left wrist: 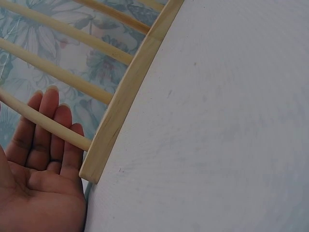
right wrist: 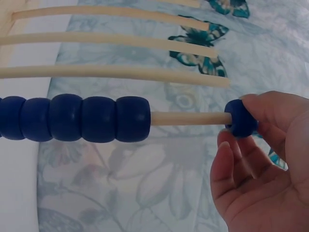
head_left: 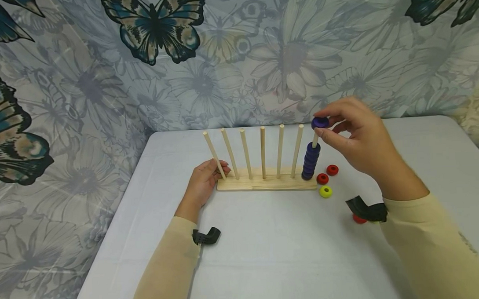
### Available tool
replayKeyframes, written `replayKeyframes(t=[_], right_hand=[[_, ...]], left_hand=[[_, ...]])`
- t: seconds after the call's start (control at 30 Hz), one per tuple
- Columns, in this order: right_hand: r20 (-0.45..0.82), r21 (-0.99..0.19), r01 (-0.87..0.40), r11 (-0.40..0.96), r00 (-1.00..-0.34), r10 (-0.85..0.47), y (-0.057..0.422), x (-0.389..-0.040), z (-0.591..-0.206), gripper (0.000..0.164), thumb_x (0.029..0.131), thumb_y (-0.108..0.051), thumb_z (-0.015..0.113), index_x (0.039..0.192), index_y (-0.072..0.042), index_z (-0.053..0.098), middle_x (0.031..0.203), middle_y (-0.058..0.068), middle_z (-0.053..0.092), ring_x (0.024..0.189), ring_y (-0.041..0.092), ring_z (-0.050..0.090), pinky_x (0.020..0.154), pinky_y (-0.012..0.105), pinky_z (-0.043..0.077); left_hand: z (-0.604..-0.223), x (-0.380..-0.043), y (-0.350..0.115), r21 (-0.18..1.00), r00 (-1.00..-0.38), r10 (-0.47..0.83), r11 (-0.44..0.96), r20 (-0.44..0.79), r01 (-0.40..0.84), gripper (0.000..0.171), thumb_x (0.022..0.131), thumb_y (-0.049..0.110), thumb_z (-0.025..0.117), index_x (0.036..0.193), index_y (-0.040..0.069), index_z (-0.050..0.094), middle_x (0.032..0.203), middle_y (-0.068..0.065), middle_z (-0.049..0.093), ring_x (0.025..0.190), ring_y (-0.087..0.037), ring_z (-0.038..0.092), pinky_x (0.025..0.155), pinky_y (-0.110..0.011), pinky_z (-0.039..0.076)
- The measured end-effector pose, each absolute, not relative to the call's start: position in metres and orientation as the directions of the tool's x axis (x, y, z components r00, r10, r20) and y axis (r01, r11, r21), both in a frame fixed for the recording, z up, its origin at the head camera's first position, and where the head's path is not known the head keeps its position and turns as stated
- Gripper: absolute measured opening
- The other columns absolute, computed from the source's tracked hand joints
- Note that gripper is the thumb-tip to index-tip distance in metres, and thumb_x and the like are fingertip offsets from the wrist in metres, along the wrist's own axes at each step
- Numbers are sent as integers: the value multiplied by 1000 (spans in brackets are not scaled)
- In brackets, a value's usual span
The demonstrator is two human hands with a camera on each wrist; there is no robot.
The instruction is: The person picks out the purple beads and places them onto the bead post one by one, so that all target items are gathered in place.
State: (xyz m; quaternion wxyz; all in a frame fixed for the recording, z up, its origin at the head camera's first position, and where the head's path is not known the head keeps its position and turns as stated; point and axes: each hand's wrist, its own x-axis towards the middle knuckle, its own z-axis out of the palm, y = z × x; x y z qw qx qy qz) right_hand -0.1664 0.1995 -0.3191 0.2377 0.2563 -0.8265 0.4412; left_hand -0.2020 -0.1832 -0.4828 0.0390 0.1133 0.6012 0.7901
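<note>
A wooden rack [head_left: 264,184] with a row of upright pegs stands on the white table. My right hand [head_left: 362,141] pinches a blue bead [right wrist: 242,118] between thumb and fingertips at the top of the rightmost peg, whose tip meets the bead's hole. Lower on that peg, several blue beads [head_left: 311,160] are stacked down to the base. At the rack's other end, my left hand [head_left: 202,181] lies beside the leftmost peg [left wrist: 50,124]. Its fingers [left wrist: 49,108] extend behind that peg, loosely straight, with the palm facing it. The other pegs carry no beads.
Right of the base lie two red beads [head_left: 332,169] and a yellow bead [head_left: 326,191]. Another red bead [head_left: 359,219] is partly hidden under the right wrist's black strap [head_left: 368,210]. A butterfly-and-flower cloth [head_left: 229,79] hangs behind the white table [head_left: 267,254].
</note>
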Motion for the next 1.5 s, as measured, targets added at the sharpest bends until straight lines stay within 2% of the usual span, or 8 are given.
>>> replayKeyframes(t=[0.4, 0.63, 0.77, 1.1, 1.23, 1.3, 1.4, 1.5], right_hand=[[576, -657, -567, 496, -803, -154, 201, -164, -338, 35, 93, 12, 81, 126, 3, 74, 118, 7, 67, 103, 10, 60, 87, 11, 51], [556, -750, -527, 399, -830, -52, 207, -157, -347, 30, 97, 9, 75, 126, 2, 75, 119, -1, 68, 104, 15, 63, 88, 18, 51], [531, -786, -490, 378, -848, 5, 212, -152, -346, 26, 100, 5, 73, 126, 3, 74, 120, -1, 71, 105, 17, 63, 87, 19, 51], [524, -786, -463, 409, -851, 43, 223, -148, -345, 26, 103, 2, 71, 129, 2, 74, 121, 1, 72, 106, 17, 63, 88, 17, 52], [514, -786, -454, 420, -857, 36, 224, -146, -344, 27, 103, 0, 72, 130, 0, 73, 121, 1, 72, 107, 16, 63, 88, 16, 51], [499, -782, -444, 437, -867, 11, 224, -146, -345, 27, 104, -2, 72, 131, -1, 73, 120, 1, 71, 107, 14, 63, 89, 16, 50], [452, -758, -424, 495, -889, -69, 224, -148, -345, 30, 105, -7, 73, 135, -3, 71, 125, 5, 70, 111, 14, 63, 92, 17, 49], [370, -700, -403, 589, -911, -184, 226, -152, -346, 38, 107, -16, 74, 141, -4, 66, 135, 10, 66, 120, 25, 61, 100, 31, 50]], left_hand=[[-486, -204, -183, 958, -972, 197, -280, 124, 66, 48, 105, 51, 68, 109, 3, 76, 102, -9, 74, 101, -19, 71, 92, -30, 57], [-487, -204, -184, 958, -968, 210, -277, 138, 77, 50, 105, 52, 67, 110, 3, 76, 102, -9, 74, 102, -20, 71, 92, -30, 57], [-486, -202, -185, 959, -968, 211, -274, 135, 74, 53, 103, 54, 68, 111, 2, 76, 103, -9, 74, 102, -20, 71, 93, -31, 57], [-486, -203, -182, 957, -965, 225, -284, 132, 65, 54, 100, 56, 72, 111, 3, 76, 103, -9, 74, 102, -20, 71, 92, -31, 57], [-489, -205, -182, 953, -963, 227, -294, 142, 71, 49, 110, 47, 65, 111, -2, 75, 104, -10, 74, 102, -21, 71, 93, -31, 57], [-488, -203, -183, 965, -965, 216, -245, 146, 92, 47, 115, 38, 59, 112, -6, 74, 105, -11, 74, 103, -23, 71, 94, -32, 57], [-481, -198, -186, 987, -973, 173, -65, 155, 146, 44, 118, 30, 55, 114, -10, 74, 108, -14, 75, 108, -25, 71, 98, -36, 56], [-469, -191, -192, 963, -976, 121, 177, 181, 201, 38, 115, 31, 62, 111, -3, 78, 110, -11, 77, 111, -24, 68, 100, -42, 53]])
